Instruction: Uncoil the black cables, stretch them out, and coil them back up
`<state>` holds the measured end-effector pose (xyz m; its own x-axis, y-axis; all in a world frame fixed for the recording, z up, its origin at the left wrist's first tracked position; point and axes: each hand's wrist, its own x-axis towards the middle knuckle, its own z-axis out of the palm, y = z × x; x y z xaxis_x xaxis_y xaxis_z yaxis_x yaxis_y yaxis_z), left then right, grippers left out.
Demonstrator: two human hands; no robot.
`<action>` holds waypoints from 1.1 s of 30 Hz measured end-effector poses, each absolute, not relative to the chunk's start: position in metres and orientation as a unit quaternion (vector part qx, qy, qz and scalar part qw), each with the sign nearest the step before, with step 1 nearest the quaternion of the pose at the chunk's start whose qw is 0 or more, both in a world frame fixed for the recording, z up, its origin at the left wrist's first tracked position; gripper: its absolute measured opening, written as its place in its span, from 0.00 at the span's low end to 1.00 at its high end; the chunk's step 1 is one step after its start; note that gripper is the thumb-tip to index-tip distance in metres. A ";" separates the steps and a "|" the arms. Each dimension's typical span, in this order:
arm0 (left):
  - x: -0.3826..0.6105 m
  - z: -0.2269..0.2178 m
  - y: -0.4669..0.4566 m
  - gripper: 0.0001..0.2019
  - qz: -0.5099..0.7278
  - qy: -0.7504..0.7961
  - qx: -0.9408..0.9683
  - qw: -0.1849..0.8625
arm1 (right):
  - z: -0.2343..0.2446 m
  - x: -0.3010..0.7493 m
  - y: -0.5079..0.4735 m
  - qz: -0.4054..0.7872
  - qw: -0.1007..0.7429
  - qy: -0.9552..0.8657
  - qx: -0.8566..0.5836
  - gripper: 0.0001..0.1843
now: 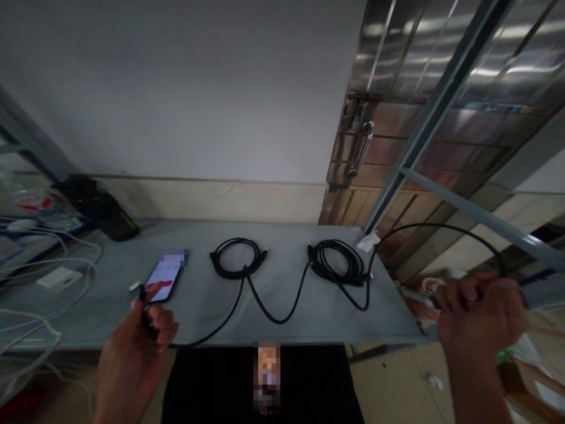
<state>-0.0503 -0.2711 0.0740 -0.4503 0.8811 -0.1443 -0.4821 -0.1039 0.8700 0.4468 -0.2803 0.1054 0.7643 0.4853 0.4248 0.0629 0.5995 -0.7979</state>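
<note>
A black cable (277,322) runs across the grey shelf between my two hands. My left hand (136,338), near the front edge at left, is closed on one end of it, where a flat metal plug (137,287) sticks up past the thumb. My right hand (483,312), off the shelf's right end, is wrapped round the cable's other stretch, which arches over to it. The fingers hide most of what lies in that hand. Between the hands lie a smaller black coil (238,275) and a thicker black coil (338,277).
A phone (166,277) with a lit screen lies beyond my left hand. White cables (88,262), a small white box (59,279) and a black bottle (106,212) are at left. A metal post (426,126) rises at the shelf's right corner. A cardboard box (529,383) stands low at right.
</note>
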 end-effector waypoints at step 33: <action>0.033 0.078 -0.269 0.16 0.568 0.275 0.087 0.771 | 0.010 0.212 -0.276 0.188 0.275 -0.883 -0.329 0.07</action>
<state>0.0325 -0.2688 0.0785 0.2047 0.9233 -0.3250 -0.8279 0.3405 0.4457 0.2116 -0.2760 0.0104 -0.6318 0.6850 0.3629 0.4775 0.7127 -0.5139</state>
